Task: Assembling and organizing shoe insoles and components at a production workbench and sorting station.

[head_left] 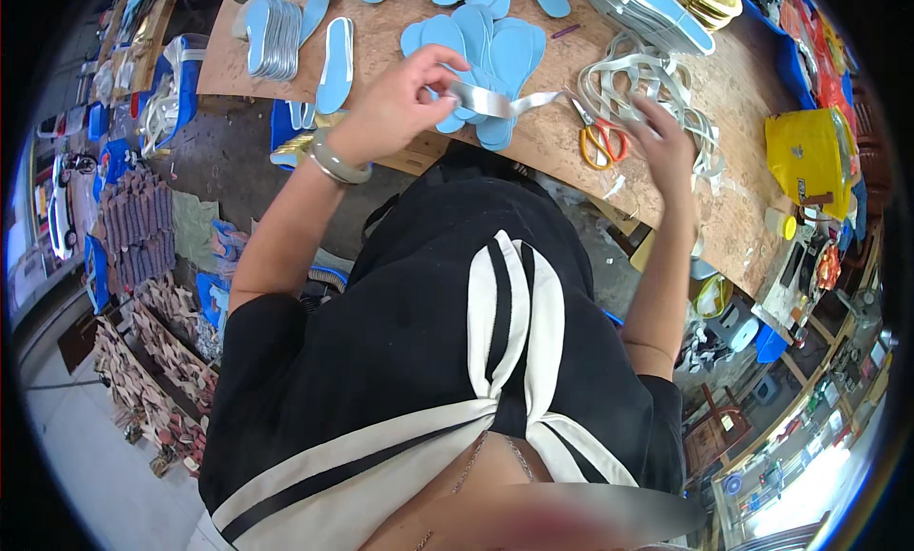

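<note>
My left hand, over the near edge of the table, is closed with thumb and fingers on a shiny silver-white strip. The strip runs right, twists, and reaches toward the tips of orange-handled scissors lying on the table. Just right of those handles is my right hand, somewhat blurred, its fingers apart and nothing visible in it. Light blue insoles lie in a loose fan behind and under the strip. A tangle of pale straps lies beyond the scissors and beside my right hand.
A stack of blue-topped insoles stands at the table's left, near a single white-edged insole pile. More stacked insoles are at the back right. A yellow bag hangs by the right edge of the wooden table.
</note>
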`<action>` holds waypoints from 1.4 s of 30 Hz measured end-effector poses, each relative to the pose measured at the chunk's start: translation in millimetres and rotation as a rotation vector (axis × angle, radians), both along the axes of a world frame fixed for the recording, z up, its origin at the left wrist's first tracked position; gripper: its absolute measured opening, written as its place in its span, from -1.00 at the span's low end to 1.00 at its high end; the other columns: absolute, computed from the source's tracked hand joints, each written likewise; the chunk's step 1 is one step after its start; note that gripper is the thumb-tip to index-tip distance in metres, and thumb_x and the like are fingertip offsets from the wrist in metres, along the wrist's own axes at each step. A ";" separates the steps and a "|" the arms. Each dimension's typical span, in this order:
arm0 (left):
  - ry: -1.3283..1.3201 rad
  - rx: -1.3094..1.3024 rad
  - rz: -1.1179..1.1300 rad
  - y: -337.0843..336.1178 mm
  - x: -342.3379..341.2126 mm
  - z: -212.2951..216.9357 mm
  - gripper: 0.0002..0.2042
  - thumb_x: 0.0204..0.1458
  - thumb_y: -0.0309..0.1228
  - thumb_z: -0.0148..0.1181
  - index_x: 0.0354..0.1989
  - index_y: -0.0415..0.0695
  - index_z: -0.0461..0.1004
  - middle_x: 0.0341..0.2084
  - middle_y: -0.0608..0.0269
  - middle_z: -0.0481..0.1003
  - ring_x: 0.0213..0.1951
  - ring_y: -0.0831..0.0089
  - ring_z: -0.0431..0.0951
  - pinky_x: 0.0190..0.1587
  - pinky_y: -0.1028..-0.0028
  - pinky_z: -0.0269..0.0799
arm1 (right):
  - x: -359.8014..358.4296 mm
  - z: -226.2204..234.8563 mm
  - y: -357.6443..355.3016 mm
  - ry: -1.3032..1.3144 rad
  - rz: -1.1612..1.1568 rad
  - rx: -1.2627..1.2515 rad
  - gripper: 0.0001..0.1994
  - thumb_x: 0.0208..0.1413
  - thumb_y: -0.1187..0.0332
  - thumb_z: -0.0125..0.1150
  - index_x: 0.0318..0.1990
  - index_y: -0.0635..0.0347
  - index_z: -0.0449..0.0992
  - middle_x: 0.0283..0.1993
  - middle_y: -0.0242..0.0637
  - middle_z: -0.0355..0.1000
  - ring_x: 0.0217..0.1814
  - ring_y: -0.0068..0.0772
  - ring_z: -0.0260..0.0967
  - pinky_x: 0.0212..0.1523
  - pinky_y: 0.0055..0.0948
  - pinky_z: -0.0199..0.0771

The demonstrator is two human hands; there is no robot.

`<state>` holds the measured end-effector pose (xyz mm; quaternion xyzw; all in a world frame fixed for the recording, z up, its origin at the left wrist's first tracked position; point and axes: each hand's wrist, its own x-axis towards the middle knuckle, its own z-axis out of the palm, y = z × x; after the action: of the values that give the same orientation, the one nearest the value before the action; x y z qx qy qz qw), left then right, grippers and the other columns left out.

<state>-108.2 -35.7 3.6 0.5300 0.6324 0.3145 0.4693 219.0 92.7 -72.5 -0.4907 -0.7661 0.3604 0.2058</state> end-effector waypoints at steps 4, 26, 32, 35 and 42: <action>-0.264 -0.067 -0.109 14.3 20.6 -4.6 -0.64 0.02 -0.56 0.08 0.03 -0.16 0.23 -0.33 0.36 0.41 -0.29 0.69 0.36 -0.24 0.67 0.26 | -103.1 51.6 -40.8 0.352 0.323 -0.280 -0.58 -0.04 0.40 0.25 0.04 0.11 0.44 -0.13 -0.19 0.50 -0.12 -0.41 0.44 -0.10 -0.45 0.41; 0.757 0.073 -0.124 5.7 -10.8 -205.3 -0.26 0.06 0.00 -0.02 0.24 -0.34 -0.02 0.14 -0.40 0.10 0.11 -0.20 0.23 0.15 0.14 0.19 | -81.8 -25.5 -44.3 0.665 -0.064 -0.942 -0.75 0.07 0.50 0.10 -0.07 0.37 0.44 -0.28 -0.24 0.51 -0.36 -0.53 0.46 -0.30 -0.60 0.46; 0.315 -0.084 0.007 13.6 -58.5 -165.4 -0.39 0.13 -0.13 -0.13 0.26 -0.28 0.00 0.09 -0.25 0.24 0.04 0.01 0.37 0.07 0.27 0.27 | -98.7 -28.4 -50.8 0.585 -0.023 -0.983 -0.84 0.09 0.42 0.14 -0.23 0.31 0.49 -0.37 -0.34 0.48 -0.43 -0.62 0.40 -0.38 -0.67 0.40; 0.120 -0.359 0.039 24.6 -65.1 -141.7 -0.42 0.14 -0.18 -0.17 0.29 -0.21 -0.02 0.09 -0.22 0.27 0.00 0.06 0.42 0.01 0.28 0.29 | -114.8 -32.7 -53.3 0.594 0.042 -0.981 -0.88 0.09 0.41 0.15 -0.29 0.28 0.50 -0.40 -0.36 0.47 -0.44 -0.64 0.39 -0.38 -0.64 0.40; 0.164 -0.078 -0.017 13.2 -65.7 -193.9 -0.43 0.14 -0.29 -0.18 0.33 -0.15 -0.10 0.16 0.07 0.22 -0.13 0.35 0.46 -0.02 0.45 0.34 | -194.2 -58.7 -63.8 0.320 0.806 -0.244 -0.90 -0.01 0.43 0.16 -0.35 0.26 0.51 -0.13 -0.31 0.47 -0.32 -0.40 0.44 -0.28 -0.44 0.42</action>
<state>-173.9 -22.5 -190.3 0.5406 0.6759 0.2414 0.4390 24.8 29.0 -131.1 -0.1120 -0.8067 0.5706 0.1055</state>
